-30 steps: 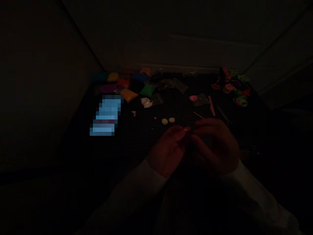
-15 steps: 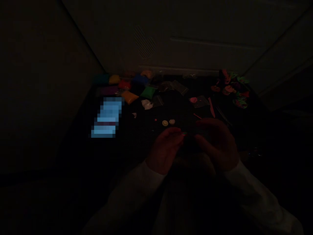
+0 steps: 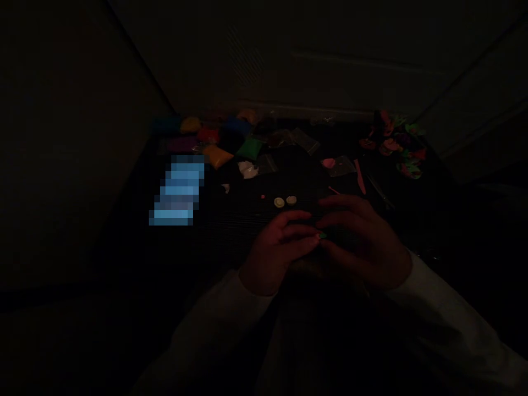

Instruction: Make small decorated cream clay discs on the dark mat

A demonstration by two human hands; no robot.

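The scene is very dark. My left hand (image 3: 280,250) and my right hand (image 3: 365,242) meet over a dark work surface, fingertips pinched together on a tiny green and pink piece of clay (image 3: 321,235). Both wear pale long sleeves. Just beyond my fingers lie two small pale round clay discs (image 3: 284,201) and a tiny pink dot (image 3: 263,196).
Small bags of coloured clay (image 3: 218,144) lie at the back left, with a white lump (image 3: 248,169). A pink modelling tool (image 3: 360,177) and a pink piece in a clear bag (image 3: 336,164) are back right. Bright finished clay shapes (image 3: 398,147) sit far right. A blurred blue rectangle (image 3: 177,190) lies left.
Both hands have drawn slightly nearer and lower, and the fingertips have closed tighter on the small clay piece. The view shifted a little.
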